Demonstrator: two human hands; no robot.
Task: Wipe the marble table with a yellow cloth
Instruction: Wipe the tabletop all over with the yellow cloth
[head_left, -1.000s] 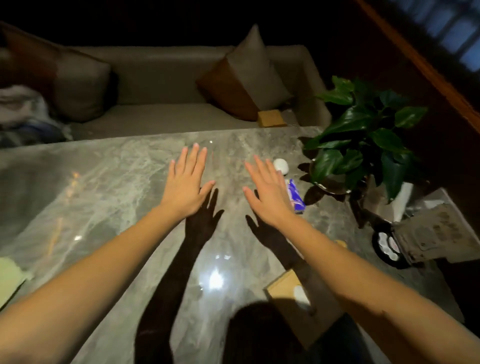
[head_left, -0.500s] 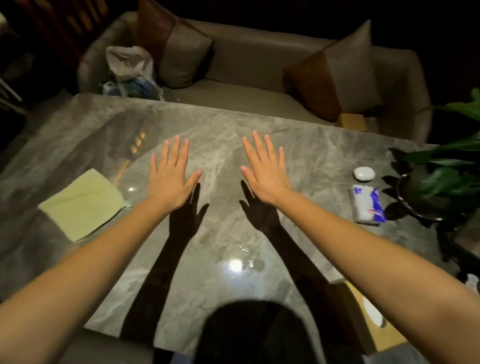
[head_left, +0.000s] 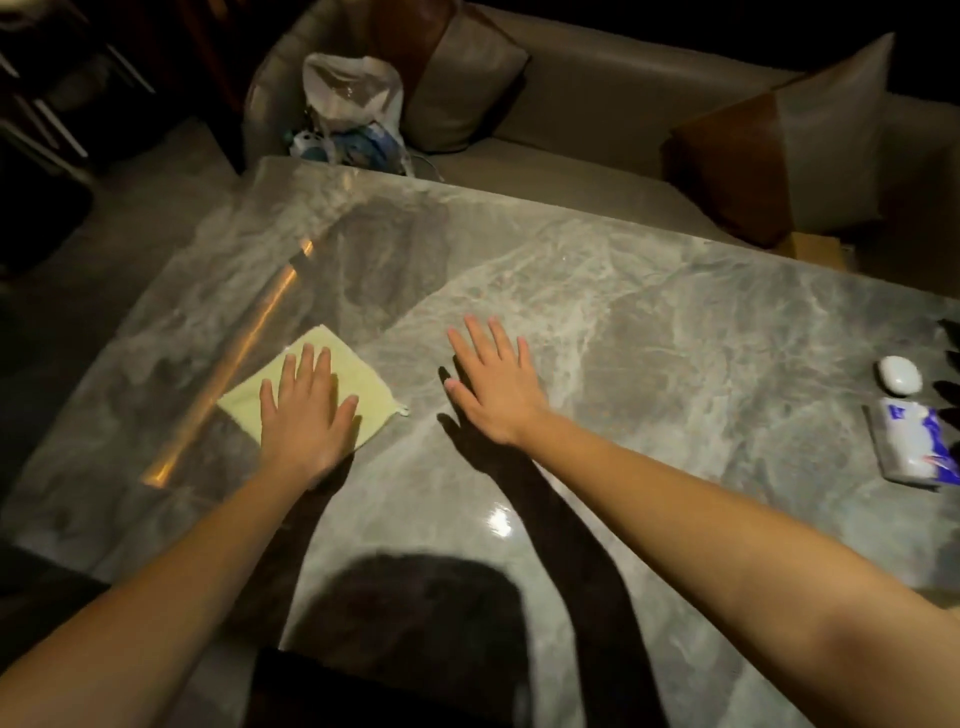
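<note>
A pale yellow cloth (head_left: 358, 382) lies flat and square on the left part of the grey marble table (head_left: 649, 322). My left hand (head_left: 306, 410) is spread over the cloth's near half, fingers apart, palm down; whether it presses on the cloth I cannot tell. My right hand (head_left: 496, 387) hovers palm down just right of the cloth, fingers spread and holding nothing, its shadow on the marble beneath it.
A small white case (head_left: 898, 375) and a blue-and-white tissue pack (head_left: 911, 449) lie at the table's right edge. Behind the table stands a grey sofa (head_left: 613, 119) with cushions and a plastic bag (head_left: 353, 111). The table's left edge drops to the floor.
The view has swung left. My left hand moved left from above bare marble onto the yellow cloth. My right hand followed to the left and stays open.
</note>
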